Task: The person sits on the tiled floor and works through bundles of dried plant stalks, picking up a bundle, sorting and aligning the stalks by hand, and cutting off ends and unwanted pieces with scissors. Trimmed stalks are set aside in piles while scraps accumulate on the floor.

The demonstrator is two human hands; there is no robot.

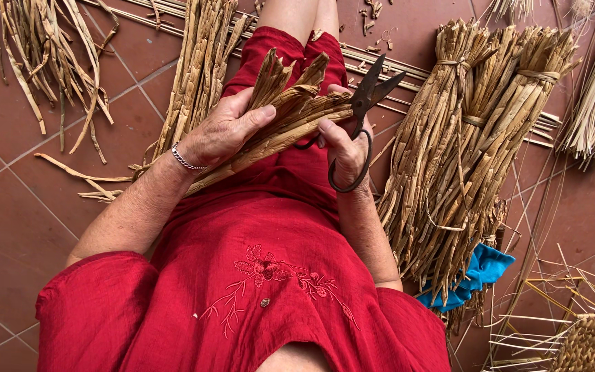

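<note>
From the head view, the left hand [225, 131] gripped a bunch of dried reeds [280, 114] over the lap, thumb pressed across the strands. The right hand [344, 148] held dark scissors [366, 103], fingers through a loop, blades parted just beside the reed tips. Tied bundles [463, 138] lay on the tiled floor [15, 207] to the right, near a blue cloth [480, 272].

Reddish-brown tiled floor [15, 227] under even daylight, strewn with tied reed bundles [463, 138], loose straw [49, 62] and blue cloth [480, 272].
</note>
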